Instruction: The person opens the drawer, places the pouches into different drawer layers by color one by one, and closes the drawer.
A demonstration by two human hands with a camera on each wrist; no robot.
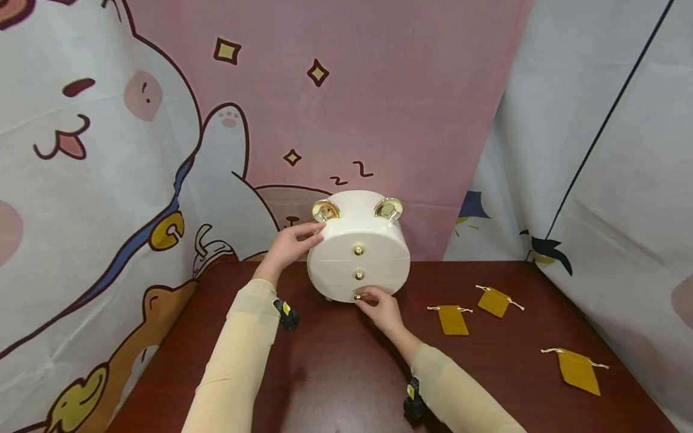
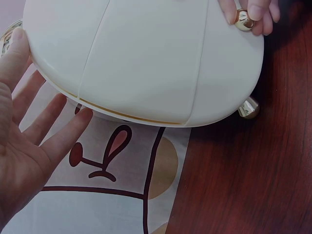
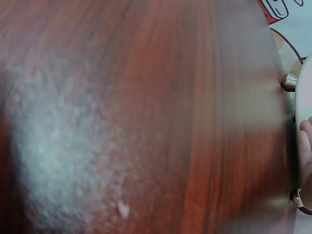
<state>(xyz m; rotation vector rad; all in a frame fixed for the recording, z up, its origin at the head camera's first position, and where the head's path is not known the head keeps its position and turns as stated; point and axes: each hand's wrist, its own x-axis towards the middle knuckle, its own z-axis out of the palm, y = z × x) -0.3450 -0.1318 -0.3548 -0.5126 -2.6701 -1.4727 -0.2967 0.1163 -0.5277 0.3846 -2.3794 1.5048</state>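
Note:
A white rounded jewelry box (image 1: 335, 276) with three drawers, round gold knobs and two gold ears (image 1: 388, 208) stands at the back of the table. My left hand (image 1: 292, 245) rests its thumb and fingertips on the box's upper left edge. In the left wrist view the fingers of that hand (image 2: 29, 126) are spread and fairly straight along the rim. Low on the front, my right hand (image 1: 383, 310) pinches the bottom drawer's knob (image 2: 243, 20) between thumb and fingers. The bottom drawer sits flush with the front. Only part of the right hand (image 3: 305, 151) enters the right wrist view.
Three mustard drawstring pouches lie on the right of the dark red wooden table (image 1: 325, 373): one near the box (image 1: 453, 320), one farther back (image 1: 493, 302), one closer in front (image 1: 579, 371). A printed cartoon cloth (image 1: 411, 120) hangs behind the table.

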